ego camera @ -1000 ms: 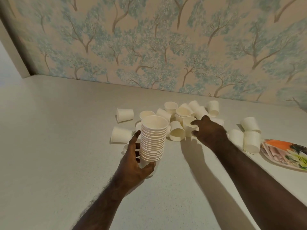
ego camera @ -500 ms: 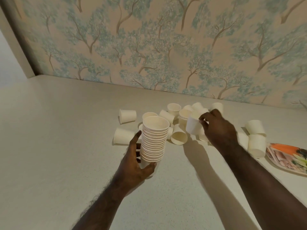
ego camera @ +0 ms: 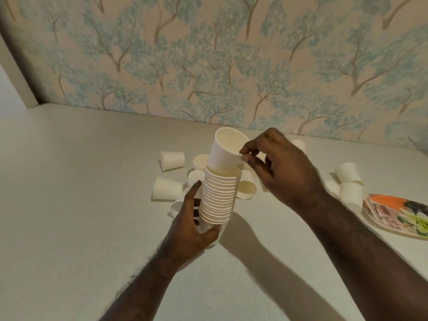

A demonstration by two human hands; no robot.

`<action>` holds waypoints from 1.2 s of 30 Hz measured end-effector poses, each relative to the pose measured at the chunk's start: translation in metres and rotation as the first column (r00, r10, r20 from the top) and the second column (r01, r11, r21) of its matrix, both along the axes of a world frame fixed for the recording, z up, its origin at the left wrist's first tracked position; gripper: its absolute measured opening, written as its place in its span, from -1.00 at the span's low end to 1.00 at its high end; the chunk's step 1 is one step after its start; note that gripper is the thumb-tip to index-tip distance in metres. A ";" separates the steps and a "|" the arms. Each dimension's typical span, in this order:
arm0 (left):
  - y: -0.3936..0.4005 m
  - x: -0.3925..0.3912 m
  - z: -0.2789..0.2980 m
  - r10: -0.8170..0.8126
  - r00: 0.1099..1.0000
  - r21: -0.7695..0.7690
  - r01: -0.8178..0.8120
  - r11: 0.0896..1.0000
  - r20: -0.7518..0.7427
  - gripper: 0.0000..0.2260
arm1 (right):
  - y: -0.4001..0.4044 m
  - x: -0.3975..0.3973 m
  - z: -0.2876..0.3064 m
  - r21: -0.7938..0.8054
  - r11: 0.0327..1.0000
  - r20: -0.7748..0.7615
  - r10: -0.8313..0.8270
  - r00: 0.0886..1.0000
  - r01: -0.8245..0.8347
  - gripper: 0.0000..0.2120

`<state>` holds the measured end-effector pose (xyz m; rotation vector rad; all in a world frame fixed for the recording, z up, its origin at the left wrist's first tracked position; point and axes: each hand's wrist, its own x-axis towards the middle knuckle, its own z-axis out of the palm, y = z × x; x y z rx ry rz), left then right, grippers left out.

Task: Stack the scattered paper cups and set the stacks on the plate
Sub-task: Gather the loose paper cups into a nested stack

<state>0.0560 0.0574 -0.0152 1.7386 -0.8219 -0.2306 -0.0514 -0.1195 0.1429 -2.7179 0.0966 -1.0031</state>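
1. Paper cups (ego camera: 167, 188), lying loose on the counter (ego camera: 69, 205): light, thin-walled, easily crushed.
2. Left hand (ego camera: 190, 224): curled round the base of the stack (ego camera: 218, 196), held off the counter.
3. Right hand (ego camera: 281, 169): pinching the rim of the top cup (ego camera: 224, 152), tilted, partly nested. Best taken lightly at the stiff rim.
4. Plate (ego camera: 393, 229), far right, no stack on it yet.

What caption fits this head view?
Right hand lowers a cup into the stack held by the left hand.
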 end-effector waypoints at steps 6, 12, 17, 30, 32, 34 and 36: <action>0.007 0.002 -0.003 0.036 0.999 0.019 -0.036 0.999 0.001 -0.09 | 0.004 0.002 -0.006 0.065 0.997 -0.050 0.056 0.997 -0.053 -0.87; 0.011 -0.001 -0.001 0.044 0.999 0.030 -0.045 0.999 0.015 -0.08 | 0.007 0.002 0.000 0.086 0.993 -0.131 0.094 0.987 -0.083 -0.87; 0.015 -0.006 0.006 0.062 0.998 -0.004 -0.062 0.998 0.012 -0.09 | -0.007 0.012 -0.015 0.143 0.988 -0.093 0.077 0.993 -0.063 -0.83; 0.030 -0.017 0.010 0.087 0.996 -0.008 -0.087 0.996 -0.009 -0.15 | -0.068 0.060 -0.132 -0.332 0.870 -0.293 -0.463 0.837 0.365 -0.78; 0.025 -0.038 0.010 0.141 0.990 -0.008 -0.141 0.990 0.003 -0.15 | -0.075 0.048 -0.136 -0.428 0.832 -0.182 -0.461 0.869 0.352 -0.87; 0.026 -0.039 0.008 0.129 0.992 -0.017 -0.129 0.992 -0.004 -0.15 | -0.079 0.047 -0.135 -0.448 0.809 -0.087 -0.462 0.883 0.380 -0.85; 0.026 -0.036 0.006 0.130 0.991 -0.020 -0.130 0.991 0.006 -0.15 | -0.079 0.042 -0.127 -0.410 0.819 -0.050 -0.458 0.887 0.400 -0.88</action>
